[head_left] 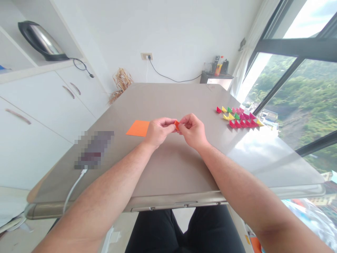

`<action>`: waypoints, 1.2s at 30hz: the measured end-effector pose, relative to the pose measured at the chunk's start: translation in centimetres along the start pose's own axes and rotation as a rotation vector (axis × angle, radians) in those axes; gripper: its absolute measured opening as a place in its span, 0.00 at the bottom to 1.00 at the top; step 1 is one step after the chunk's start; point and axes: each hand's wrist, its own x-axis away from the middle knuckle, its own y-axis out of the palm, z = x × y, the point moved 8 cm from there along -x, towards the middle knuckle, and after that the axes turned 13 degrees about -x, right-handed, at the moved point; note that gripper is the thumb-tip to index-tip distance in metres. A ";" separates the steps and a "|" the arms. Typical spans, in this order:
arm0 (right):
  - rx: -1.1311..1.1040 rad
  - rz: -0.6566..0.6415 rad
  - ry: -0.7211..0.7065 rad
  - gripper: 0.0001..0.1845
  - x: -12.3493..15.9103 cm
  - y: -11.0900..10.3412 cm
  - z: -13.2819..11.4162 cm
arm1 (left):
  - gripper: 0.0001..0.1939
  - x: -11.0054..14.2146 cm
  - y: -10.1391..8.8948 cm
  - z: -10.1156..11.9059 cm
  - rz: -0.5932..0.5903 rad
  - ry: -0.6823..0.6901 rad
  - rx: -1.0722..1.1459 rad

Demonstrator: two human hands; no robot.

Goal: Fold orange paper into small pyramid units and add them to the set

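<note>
Our left hand (157, 131) and right hand (194, 133) pinch folded orange paper (176, 124) between fingertips, inside the glossy grey-brown table's (173, 168) edges; long axis unclear.

A silver and black kettle (43, 42) stood on a shelf (31, 70) at the upper left of the frame, its dark cord (86, 68) hanging over the edge. Beneath, white cupboard doors (39, 95) bore curved handles (68, 92). At the top centre, a socket (143, 56) on the white wall (171, 31) fed a black cable (158, 72), which ran right toward a small cabinet (219, 82) with bottles (219, 66) on it. Dried stalks (122, 79) showed past the far left of the tabletop (171, 98). A white curtain (246, 66) hung at the upper right beside a dark-framed window (279, 45), through which a green hillside (316, 84) was visible. At the lower left, a white lead (73, 188) met a pixelated dark item (97, 146).
</note>
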 end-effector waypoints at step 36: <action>0.275 0.022 -0.178 0.13 0.6 0.6 -2.3 | 0.14 -0.2 -1.5 -0.1 0.202 0.056 -0.252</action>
